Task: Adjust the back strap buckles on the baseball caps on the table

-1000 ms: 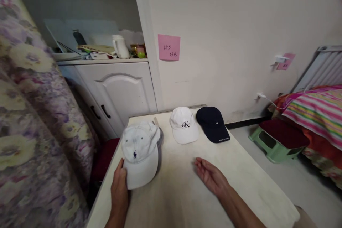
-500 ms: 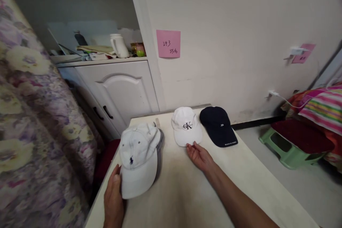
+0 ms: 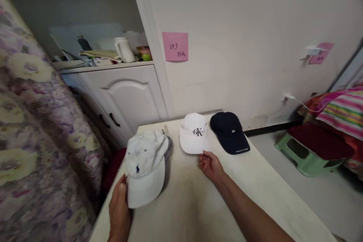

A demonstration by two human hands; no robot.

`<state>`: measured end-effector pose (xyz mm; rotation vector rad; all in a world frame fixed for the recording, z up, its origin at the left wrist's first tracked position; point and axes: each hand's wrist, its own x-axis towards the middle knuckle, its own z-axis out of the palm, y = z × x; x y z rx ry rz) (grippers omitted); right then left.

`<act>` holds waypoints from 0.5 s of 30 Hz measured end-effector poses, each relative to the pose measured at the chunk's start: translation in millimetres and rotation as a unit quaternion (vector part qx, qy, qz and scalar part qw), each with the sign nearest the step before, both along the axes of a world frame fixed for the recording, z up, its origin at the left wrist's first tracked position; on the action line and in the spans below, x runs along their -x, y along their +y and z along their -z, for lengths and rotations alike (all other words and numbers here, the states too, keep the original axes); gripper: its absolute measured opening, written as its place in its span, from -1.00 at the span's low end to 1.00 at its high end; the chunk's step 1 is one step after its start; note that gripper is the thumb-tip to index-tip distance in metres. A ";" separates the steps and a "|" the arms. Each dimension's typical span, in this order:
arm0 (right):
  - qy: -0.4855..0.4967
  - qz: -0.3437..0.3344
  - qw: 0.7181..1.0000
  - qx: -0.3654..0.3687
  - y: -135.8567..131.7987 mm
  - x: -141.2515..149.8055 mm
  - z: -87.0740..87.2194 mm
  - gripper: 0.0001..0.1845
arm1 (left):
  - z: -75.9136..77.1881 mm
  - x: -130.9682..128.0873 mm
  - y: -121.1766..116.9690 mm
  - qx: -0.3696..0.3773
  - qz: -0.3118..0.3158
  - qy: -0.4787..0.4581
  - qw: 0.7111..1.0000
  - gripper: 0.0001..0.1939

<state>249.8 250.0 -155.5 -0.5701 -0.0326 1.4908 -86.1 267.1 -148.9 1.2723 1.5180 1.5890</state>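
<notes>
A white baseball cap [image 3: 195,134] with black letters on its front stands near the back of the table. My right hand [image 3: 210,164] pinches the front edge of its brim between thumb and bent fingers. At the left lies a pale grey-white cap [image 3: 146,166] with a small dark horse-rider emblem, its brim toward me. My left hand [image 3: 119,206] rests along that cap's left side, thumb at the brim edge and fingers fairly straight; part of the fingers is hidden. Behind the pale cap a grey cap [image 3: 168,155] shows only a sliver. To the right sits a navy cap [image 3: 229,132].
The caps are on a cream table [image 3: 195,204] against the wall. A floral curtain [image 3: 36,121] hangs close on the left, beside a white cabinet [image 3: 130,98] holding a white jug [image 3: 124,50]. A green stool [image 3: 300,155] stands on the floor at right.
The white cap has turned slightly, its brim swinging a little left, and my right fingers have closed on the brim's edge. My left hand stays beside the pale cap. The view shifted slightly.
</notes>
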 end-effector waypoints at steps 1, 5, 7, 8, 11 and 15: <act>0.000 0.001 1.000 0.001 -4.1 1.0 -1.4 -0.86 | 0.3 -0.1 0.4 0.000 -0.001 -0.006 1.000 -0.35; -0.006 0.007 1.000 0.013 -29.3 14.5 -7.0 -0.86 | 0.4 0.0 1.9 0.001 -0.007 -0.016 1.000 -0.33; -0.009 0.004 1.000 0.023 -53.9 25.2 -8.2 -0.83 | 0.4 0.8 2.5 0.003 -0.011 -0.011 1.000 -0.32; -0.010 0.002 1.000 0.029 -70.2 30.6 -7.7 -0.82 | 0.6 1.4 2.7 0.003 -0.010 -0.006 1.000 -0.32; -0.017 -0.007 0.999 0.044 -131.4 42.5 -0.5 -0.72 | 1.6 3.0 3.4 -0.002 -0.005 0.010 1.000 -0.33; -0.119 -0.081 0.988 0.063 -212.0 44.4 13.4 -0.56 | 3.1 2.4 5.0 -0.014 -0.008 0.005 1.000 -0.36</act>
